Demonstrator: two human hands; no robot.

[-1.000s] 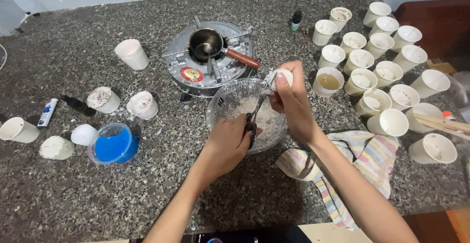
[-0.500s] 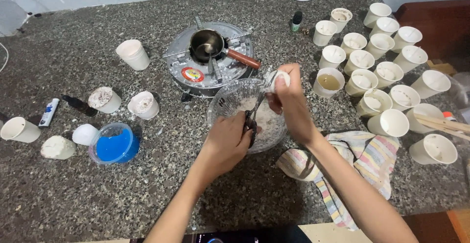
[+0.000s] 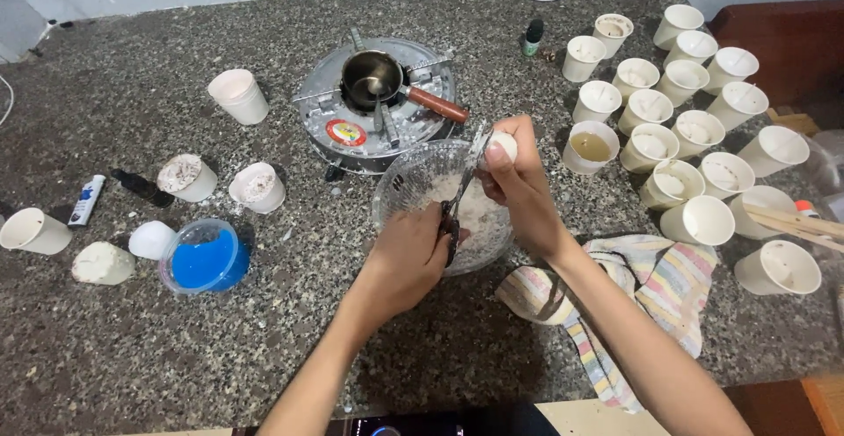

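My left hand (image 3: 411, 256) grips a pair of scissors (image 3: 459, 192) by the dark handles, blades pointing up over a clear glass bowl (image 3: 403, 192) holding white flakes. My right hand (image 3: 517, 181) holds a small white lump (image 3: 504, 145) above the bowl's far right rim, right at the scissor tips. Both hands hover over the bowl on the speckled granite counter (image 3: 132, 339).
A round metal stove (image 3: 338, 115) with a small pot (image 3: 371, 76) and wooden handle stands behind the bowl. Several white paper cups (image 3: 694, 128) crowd the right side. A striped cloth (image 3: 651, 291) lies under my right forearm. A blue-filled tub (image 3: 204, 260) and more cups sit left.
Both hands stay over the bowl; the right hand and white lump have shifted slightly and the scissor blades have moved a little against it.
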